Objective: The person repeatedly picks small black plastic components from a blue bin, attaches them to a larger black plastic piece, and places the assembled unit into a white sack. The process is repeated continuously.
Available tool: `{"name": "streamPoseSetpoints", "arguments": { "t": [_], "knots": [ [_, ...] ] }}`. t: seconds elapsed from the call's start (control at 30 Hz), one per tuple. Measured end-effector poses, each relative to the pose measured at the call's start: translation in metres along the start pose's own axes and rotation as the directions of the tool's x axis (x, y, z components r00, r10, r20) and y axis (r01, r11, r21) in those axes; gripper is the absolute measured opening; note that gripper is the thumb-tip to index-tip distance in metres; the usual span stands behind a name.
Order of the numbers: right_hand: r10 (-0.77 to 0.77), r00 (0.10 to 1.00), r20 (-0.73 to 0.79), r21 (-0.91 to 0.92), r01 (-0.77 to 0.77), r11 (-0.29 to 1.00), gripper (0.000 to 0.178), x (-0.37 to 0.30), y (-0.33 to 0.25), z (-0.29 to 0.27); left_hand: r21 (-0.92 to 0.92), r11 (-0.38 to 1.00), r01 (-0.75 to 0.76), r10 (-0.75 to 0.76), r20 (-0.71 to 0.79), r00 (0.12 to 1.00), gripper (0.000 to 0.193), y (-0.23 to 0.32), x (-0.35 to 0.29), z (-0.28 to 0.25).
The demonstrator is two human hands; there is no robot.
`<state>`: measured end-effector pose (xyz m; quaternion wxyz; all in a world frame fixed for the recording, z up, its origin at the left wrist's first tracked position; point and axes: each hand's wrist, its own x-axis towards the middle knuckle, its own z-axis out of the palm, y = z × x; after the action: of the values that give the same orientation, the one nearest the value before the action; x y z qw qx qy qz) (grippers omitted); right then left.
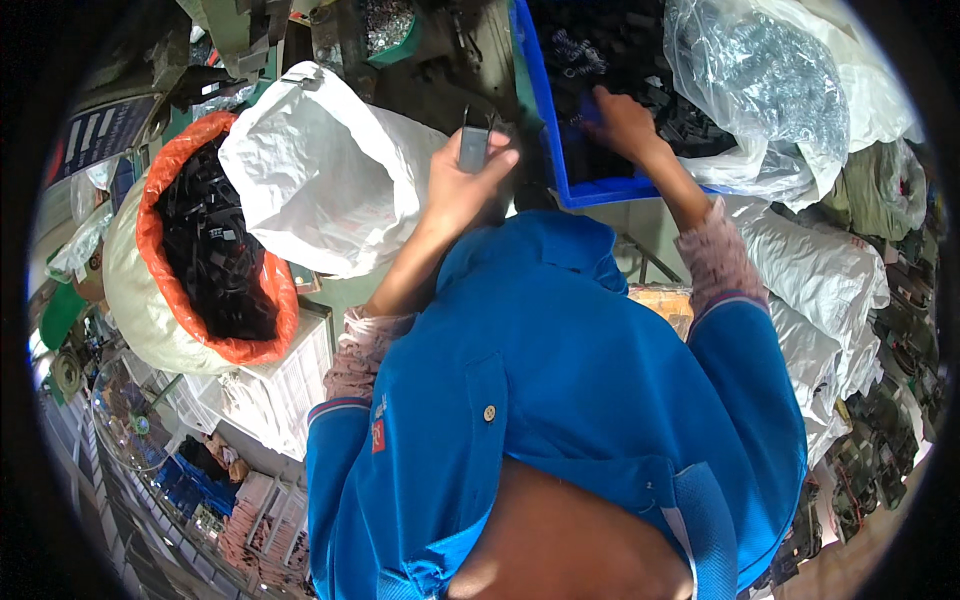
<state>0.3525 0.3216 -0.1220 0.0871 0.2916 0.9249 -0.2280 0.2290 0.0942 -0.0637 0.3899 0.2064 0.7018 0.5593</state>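
Note:
My left hand [458,190] is closed around a small dark grey rectangular plastic piece [473,148] with two thin prongs pointing up at its far end. The fingers and thumb grip it by the sides, beside the mouth of an open white sack [300,215]. My right hand [628,128] reaches over the near rim of a blue bin [557,150], among small dark parts [690,125]. Its fingertips are smeared and in shadow, so whether they pinch anything is unclear. Some coiled metal springs [578,52] lie in the bin beyond that hand.
Left of the white sack stands a sack with an orange liner [160,215], full of black plastic parts. A clear plastic bag [760,85] lies over the bin's right side. White sacks [815,270] are stacked at the right. A green tray [395,45] of small metal parts sits at the back.

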Motion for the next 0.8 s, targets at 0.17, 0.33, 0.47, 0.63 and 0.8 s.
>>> {"name": "streamPoseSetpoints", "arguments": {
  "t": [0.17,0.33,0.47,0.63,0.8],
  "knots": [
    [-0.164,0.984,0.068,0.107,0.157,0.982,0.033,0.009,0.020,0.000,-0.276,0.961,0.028,-0.023,0.023,0.999,0.029,0.007,0.014,0.015],
    [-0.255,0.960,0.113,0.890,0.016,0.456,0.034,-0.039,-0.024,-0.055,-0.450,0.893,0.010,0.040,0.101,0.994,0.037,0.017,0.021,0.036],
    [-0.313,0.949,0.042,0.956,0.054,0.290,0.029,-0.042,-0.042,-0.063,-0.446,0.887,0.121,0.003,0.267,0.964,0.036,0.021,0.024,0.035],
    [-0.158,0.987,0.020,0.390,0.138,0.911,0.034,0.025,0.024,-0.025,-0.567,0.813,0.131,-0.037,0.174,0.984,0.025,0.013,0.028,0.016],
    [-0.106,0.992,0.061,0.162,0.095,0.982,0.036,0.038,0.032,0.038,-0.580,0.806,0.116,-0.019,0.170,0.985,0.015,0.012,0.027,0.015]
  ]
}}
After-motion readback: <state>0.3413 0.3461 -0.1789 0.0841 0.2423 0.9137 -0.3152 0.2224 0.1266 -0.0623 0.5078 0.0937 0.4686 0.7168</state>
